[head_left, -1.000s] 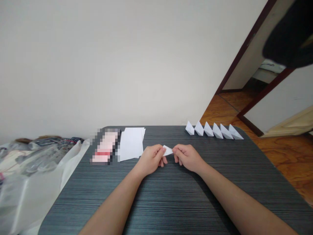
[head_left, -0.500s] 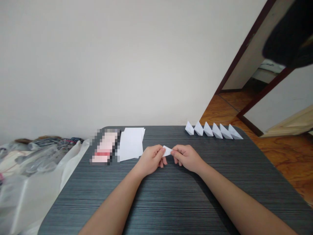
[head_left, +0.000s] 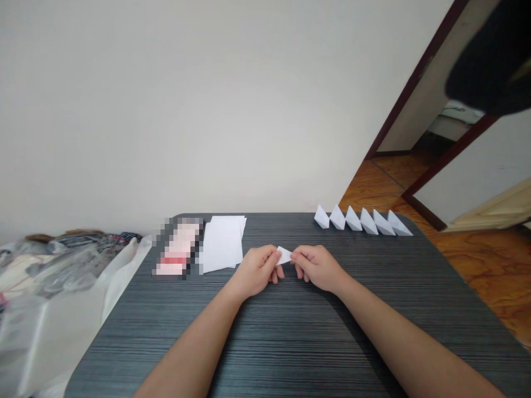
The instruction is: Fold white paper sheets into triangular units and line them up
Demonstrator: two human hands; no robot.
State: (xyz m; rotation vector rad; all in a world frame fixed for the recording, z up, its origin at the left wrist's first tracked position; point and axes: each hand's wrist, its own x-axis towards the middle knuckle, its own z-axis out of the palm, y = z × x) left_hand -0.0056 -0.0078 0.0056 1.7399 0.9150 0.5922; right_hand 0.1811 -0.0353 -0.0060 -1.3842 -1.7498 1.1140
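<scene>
A small piece of folded white paper (head_left: pixel 284 255) spans the gap between my two hands, above the middle of the dark table (head_left: pixel 274 342). My left hand (head_left: pixel 260 266) pinches its left end between thumb and fingers. At the pointed right end, my right hand (head_left: pixel 316 267) grips it with thumb and forefinger. Fingers hide both ends, and only a triangular part shows. Left of my left hand lies a stack of white paper sheets (head_left: pixel 223 242). Several folded white paper shapes (head_left: pixel 353 219) with pointed tops stand in a row at the far right.
A blurred-out pink and black object (head_left: pixel 178 249) lies left of the sheets. A pale wall (head_left: pixel 232 110) rises behind the table. Clear plastic bags (head_left: pixel 74 265) are heaped at the left. Beyond the right edge are wooden flooring (head_left: pixel 489 265) and a doorway.
Almost nothing differs. Both hands keep their pinch on the folded paper, with at most a tiny shift of the right fingertips.
</scene>
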